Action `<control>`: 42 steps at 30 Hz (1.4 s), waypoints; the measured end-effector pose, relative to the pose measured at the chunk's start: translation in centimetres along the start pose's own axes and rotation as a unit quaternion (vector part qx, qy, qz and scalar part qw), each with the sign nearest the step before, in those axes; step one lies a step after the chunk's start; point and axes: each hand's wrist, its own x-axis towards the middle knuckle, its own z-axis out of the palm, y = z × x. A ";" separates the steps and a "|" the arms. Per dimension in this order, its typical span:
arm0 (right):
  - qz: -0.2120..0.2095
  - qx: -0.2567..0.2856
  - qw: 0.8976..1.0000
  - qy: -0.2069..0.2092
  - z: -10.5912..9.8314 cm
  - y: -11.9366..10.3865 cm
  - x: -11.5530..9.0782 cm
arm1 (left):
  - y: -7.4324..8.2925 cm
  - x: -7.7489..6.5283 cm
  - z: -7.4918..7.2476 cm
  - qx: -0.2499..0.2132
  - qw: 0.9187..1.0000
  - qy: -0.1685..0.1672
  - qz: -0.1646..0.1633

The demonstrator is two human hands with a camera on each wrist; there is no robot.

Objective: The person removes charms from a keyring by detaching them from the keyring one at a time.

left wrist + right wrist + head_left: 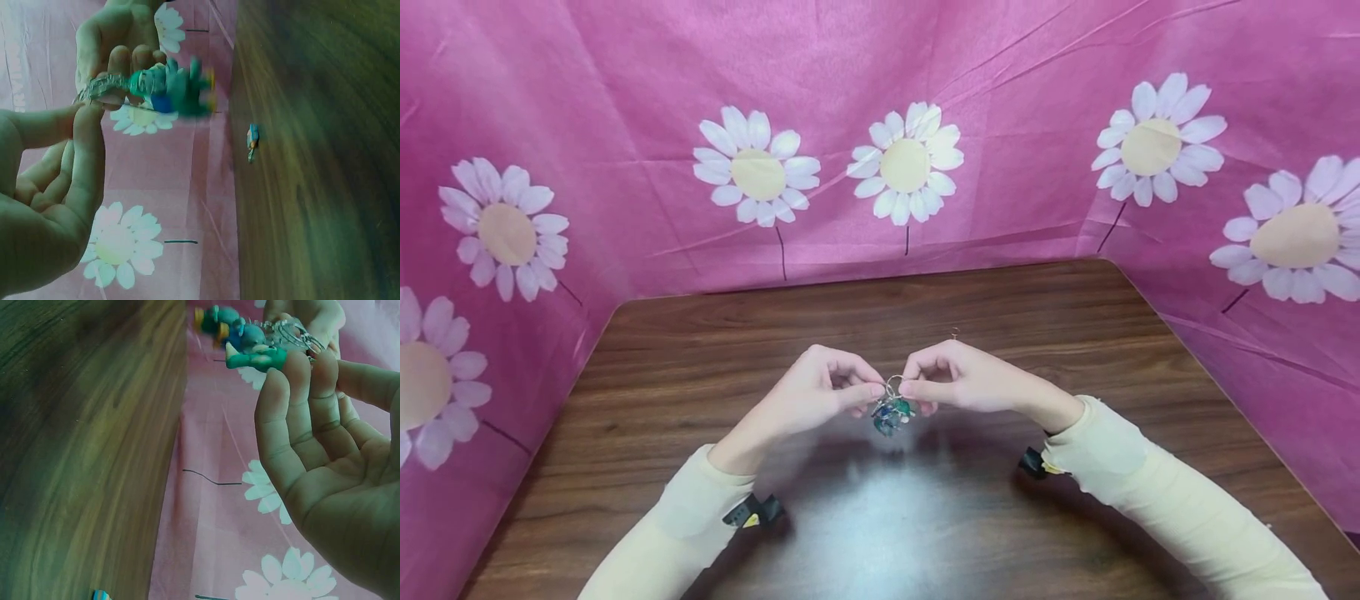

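Note:
Above the middle of the table, both hands pinch a metal key ring (895, 382) between thumb and fingers. My left hand (820, 392) has it from the left side, my right hand (973, 379) from the right. Hanging below on short chains is a cluster of small green and blue figurine keychains (891, 415). In the left wrist view a green figurine (187, 90) looks blurred. Several figurines show in the right wrist view, one of them a green figurine (259, 359) close to the right fingertips.
A wooden table (925, 517) lies under the hands. Another small keychain (252, 136), blue and orange, lies on it; in the head view the right hand mostly hides it. A pink cloth (1000, 167) with white daisies surrounds the table's back and sides.

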 end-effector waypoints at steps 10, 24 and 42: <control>-0.024 0.001 1.000 0.001 1.0 0.6 0.1 | -0.2 0.3 0.9 -0.091 0.994 0.049 -0.042; -0.010 0.014 1.000 0.008 0.1 0.3 -0.1 | -0.2 0.1 -0.2 0.018 1.000 -0.013 0.018; -0.002 0.016 1.000 -0.006 0.7 0.5 0.3 | 0.3 0.1 0.9 0.029 0.995 0.093 0.006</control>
